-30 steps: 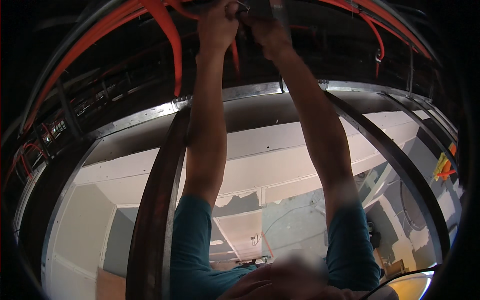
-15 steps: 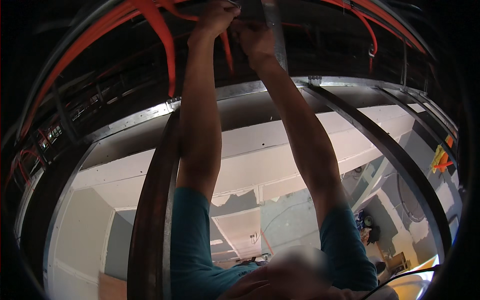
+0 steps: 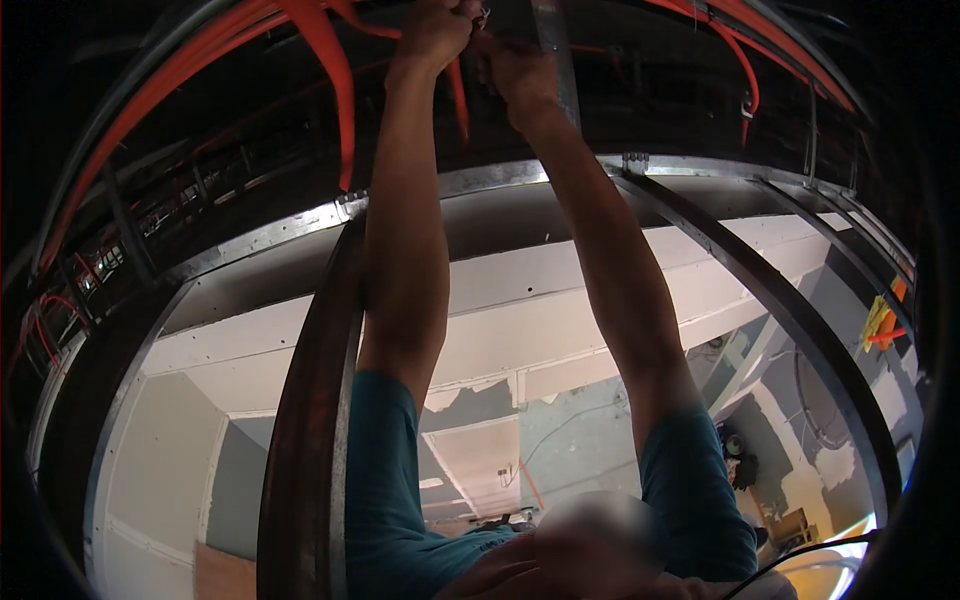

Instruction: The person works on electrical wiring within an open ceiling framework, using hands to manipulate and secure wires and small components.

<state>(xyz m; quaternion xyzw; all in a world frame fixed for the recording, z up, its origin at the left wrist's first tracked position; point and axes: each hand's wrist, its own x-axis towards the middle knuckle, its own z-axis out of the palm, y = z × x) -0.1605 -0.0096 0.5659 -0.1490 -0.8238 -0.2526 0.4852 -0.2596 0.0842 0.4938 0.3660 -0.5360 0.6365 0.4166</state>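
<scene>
Both my arms reach up into a dark ceiling space. My left hand (image 3: 437, 35) is closed at the top edge of the view, its fingertips partly cut off. A small pale, shiny bit (image 3: 483, 18) shows at those fingertips, too small to name. Just right of it and a little lower, my right hand (image 3: 520, 72) is closed, its curled fingers turned toward the left hand. What it grips, if anything, is lost in shadow. An orange conduit (image 3: 457, 95) hangs below and behind the left hand. A metal strip (image 3: 555, 45) runs close beside the right hand.
Metal framing crosses below the hands: a bright rail (image 3: 270, 235), a dark stud (image 3: 305, 430) against my left arm and another stud (image 3: 760, 270) to the right. Thick orange conduits (image 3: 325, 70) curve at upper left. Beyond the framing are pale wall panels (image 3: 510, 270).
My hands have shifted slightly, with a little more of the pale bit showing between them. The right hand's wrist has moved a little to the right. The view has barely moved.
</scene>
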